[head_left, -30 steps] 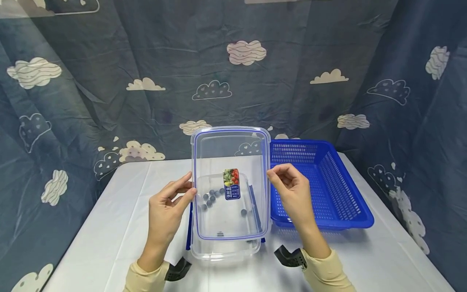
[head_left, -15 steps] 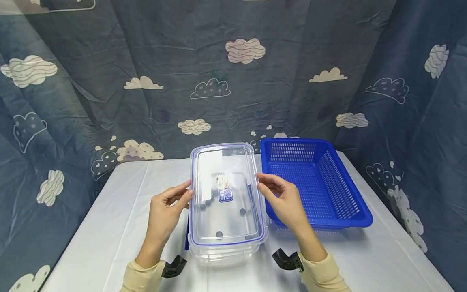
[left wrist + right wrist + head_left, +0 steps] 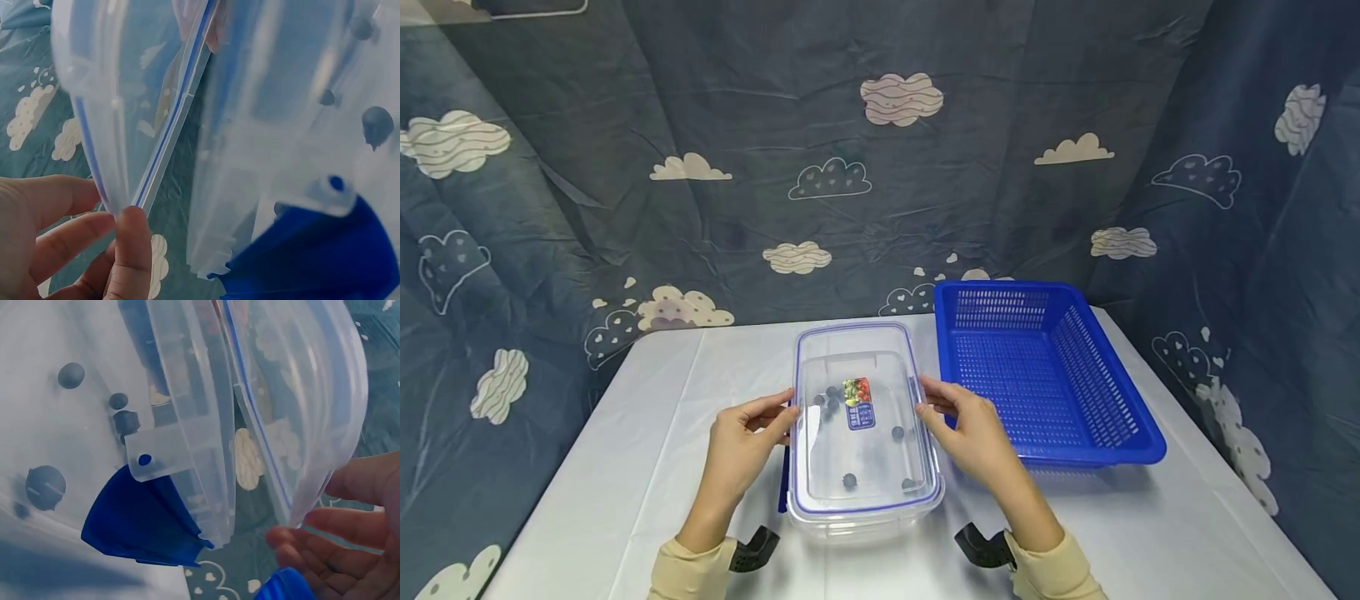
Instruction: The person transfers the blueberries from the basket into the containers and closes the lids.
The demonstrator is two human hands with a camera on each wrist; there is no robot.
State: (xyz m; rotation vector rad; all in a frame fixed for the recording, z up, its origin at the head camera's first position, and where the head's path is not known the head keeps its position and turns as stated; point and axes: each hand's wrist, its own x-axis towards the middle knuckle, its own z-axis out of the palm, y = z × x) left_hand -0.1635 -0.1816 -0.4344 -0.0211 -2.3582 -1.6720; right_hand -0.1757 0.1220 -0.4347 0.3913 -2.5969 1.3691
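My left hand (image 3: 739,448) pinches the left edge of a clear rectangular lid (image 3: 859,404) with a blue seal and a fruit label, between thumb and fingers. On the opposite edge, my right hand (image 3: 976,435) holds the lid with thumb and fingertips. Beneath it stands a clear plastic food container (image 3: 850,530) with several blueberries (image 3: 849,481) loose on its bottom. Both wrist views show a gap between lid and container rim at the sides. A blue locking flap (image 3: 312,256) hangs folded out on the left side, another blue flap (image 3: 147,519) on the right.
A blue perforated basket (image 3: 1075,455) stands to the right of the container, close by my right hand. White cloth covers the table (image 3: 677,433). A dark curtain (image 3: 730,100) with cloud prints encloses the back and sides.
Both hands have lowered the lid and tipped it from nearly upright to almost flat over the container. The right hand has shifted left and down with it.
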